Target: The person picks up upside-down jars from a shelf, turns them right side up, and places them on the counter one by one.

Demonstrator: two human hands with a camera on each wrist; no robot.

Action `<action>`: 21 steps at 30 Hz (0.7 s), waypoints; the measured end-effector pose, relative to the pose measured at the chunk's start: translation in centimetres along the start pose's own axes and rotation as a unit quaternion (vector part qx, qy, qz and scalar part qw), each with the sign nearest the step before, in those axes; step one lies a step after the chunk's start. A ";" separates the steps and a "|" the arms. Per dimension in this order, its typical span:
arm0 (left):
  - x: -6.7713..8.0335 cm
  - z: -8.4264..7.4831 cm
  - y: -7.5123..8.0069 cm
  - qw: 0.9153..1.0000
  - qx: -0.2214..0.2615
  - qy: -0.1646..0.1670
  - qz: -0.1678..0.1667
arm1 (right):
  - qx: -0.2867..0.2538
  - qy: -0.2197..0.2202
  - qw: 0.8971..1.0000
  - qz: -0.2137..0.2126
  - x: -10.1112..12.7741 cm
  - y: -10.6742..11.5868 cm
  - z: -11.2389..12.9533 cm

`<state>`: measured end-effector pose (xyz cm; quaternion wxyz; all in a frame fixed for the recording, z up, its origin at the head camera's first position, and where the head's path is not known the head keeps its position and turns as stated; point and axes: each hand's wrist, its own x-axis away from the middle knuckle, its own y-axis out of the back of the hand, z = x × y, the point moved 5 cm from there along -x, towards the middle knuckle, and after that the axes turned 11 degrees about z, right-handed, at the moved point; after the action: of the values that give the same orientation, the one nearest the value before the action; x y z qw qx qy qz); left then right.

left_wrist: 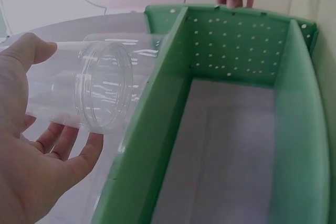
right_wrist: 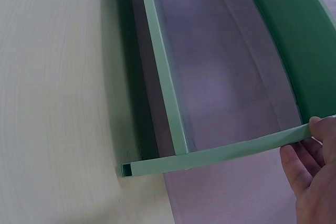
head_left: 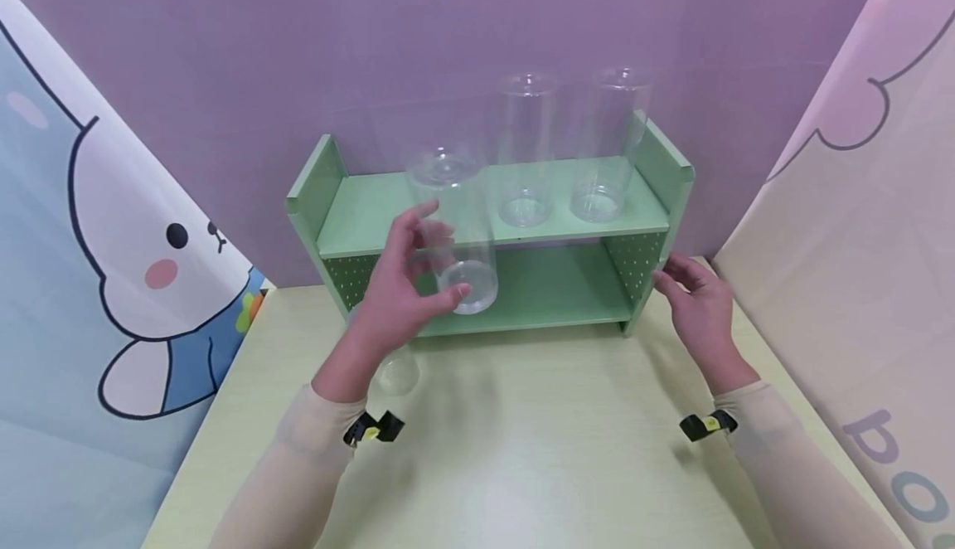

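two tall clear plastic jars [head_left: 528, 151] already stand on the top board of the green metal shelf [head_left: 358, 213]; the left hand [head_left: 403, 284] curls its fingers round a third clear jar [head_left: 458, 234], held before the shelf's front, not yet set down; another small clear jar [head_left: 395, 373] lies on the pale worktop [head_left: 522, 449]; the right hand [head_left: 697, 304] rests loosely spread fingers on the shelf's right end.

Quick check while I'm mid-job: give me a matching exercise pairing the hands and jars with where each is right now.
Things:
1. left hand
2. right hand
3. two upright jars
4. small jar

Places:
A. top shelf
B. on the table, below the left wrist
C. at the shelf's right side panel
D. around a clear jar

Pairs: 1-D, 2-C, 3-A, 4-B
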<state>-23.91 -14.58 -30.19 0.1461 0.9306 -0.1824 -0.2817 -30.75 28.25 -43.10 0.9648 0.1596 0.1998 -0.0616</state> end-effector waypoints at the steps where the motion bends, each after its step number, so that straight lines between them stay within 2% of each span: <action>1: 0.3 0.2 -0.2 1.000 0.001 0.005 0.004 | 0.000 -0.001 1.000 0.000 0.0 0.0 0.0; 3: 0.7 0.5 -0.6 1.000 0.001 0.012 0.011 | -0.001 -0.003 1.000 0.000 0.0 0.0 0.0; 10: 1.9 1.7 -2.1 1.000 -0.005 0.007 0.027 | -0.008 -0.004 1.000 -0.002 0.0 0.0 -0.2; 21: 4.1 4.2 -4.7 0.997 0.012 0.022 0.067 | -0.008 -0.010 1.000 -0.006 -0.1 -0.1 -0.3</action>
<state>-21.96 -12.86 -37.25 0.1571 0.9239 -0.2444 -0.2489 -31.01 28.32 -43.36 0.9676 0.1502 0.1914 -0.0679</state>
